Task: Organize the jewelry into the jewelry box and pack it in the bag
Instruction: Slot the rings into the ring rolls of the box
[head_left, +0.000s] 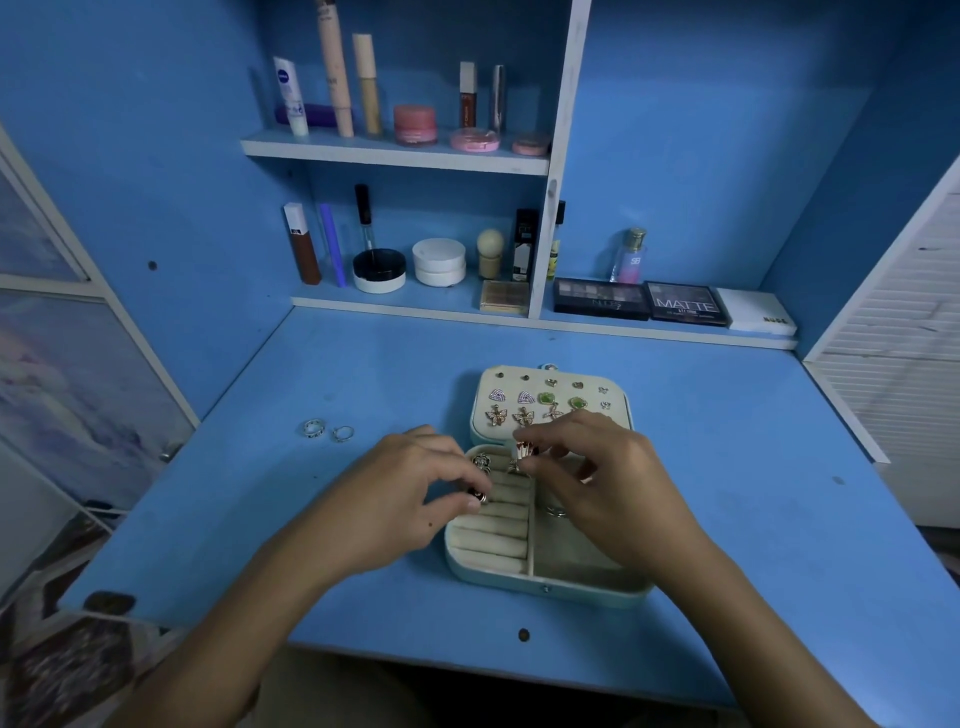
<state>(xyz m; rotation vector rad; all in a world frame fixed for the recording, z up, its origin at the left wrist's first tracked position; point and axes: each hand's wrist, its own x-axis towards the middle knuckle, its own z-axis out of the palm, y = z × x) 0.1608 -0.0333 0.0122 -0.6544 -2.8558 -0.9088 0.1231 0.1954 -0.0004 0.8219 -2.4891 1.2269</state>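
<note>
Head view, item list. Jewelry box (545, 584): open on the bench, toward its near edge; lid laid back, studded with earrings (524, 402). Ring rolls (493, 535): left compartment of the box, long axes running left to right, slots between them. Your left hand (410, 493): grip pinching a dark ring (478, 493) between thumb and fingertip, directly over the upper rolls. Your right hand (587, 462): grip pinching a red-and-gold piece (524, 451) above the far edge of the tray, just beside a flower ring (482, 461) already seated. Two silver rings (328, 430): loose on the bench, well left of the box, nearer your left hand. Bag: not in view. Judgement: your dark ring sits just above its slot; press it straight down between rolls.
</note>
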